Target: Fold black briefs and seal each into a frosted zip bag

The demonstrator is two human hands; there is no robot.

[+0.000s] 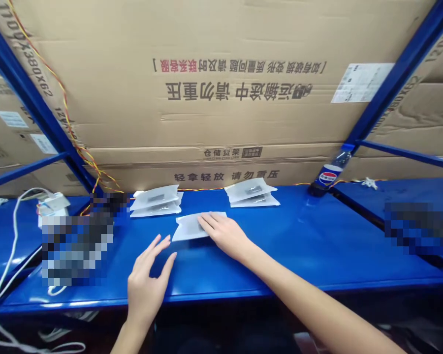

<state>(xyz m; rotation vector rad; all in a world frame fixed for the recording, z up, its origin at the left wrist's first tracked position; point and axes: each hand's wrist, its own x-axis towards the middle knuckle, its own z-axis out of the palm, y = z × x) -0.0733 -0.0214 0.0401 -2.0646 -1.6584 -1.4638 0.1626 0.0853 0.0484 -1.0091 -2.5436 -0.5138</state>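
A frosted white pouch [186,228] lies flat near the middle of the blue shelf [280,250]. My right hand [223,233] rests on its right part, fingers laid out over the pouch and a dark item inside it. Just left of and below the pouch, my left hand [149,275] hovers with thumb and fingers apart, holding nothing. Behind, at the left, two similar pouches [155,200] overlap in a small pile. Another overlapping pair of pouches [253,192] lies at the back, right of the middle, dark items showing through.
A cola bottle [330,172] leans by the right blue post [376,93]. Large cardboard [214,123] stands behind the shelf. Red and yellow wires [68,113] hang at the left. White cables [13,255] and a white adapter [53,209] are at the far left, beside a blurred-out area.
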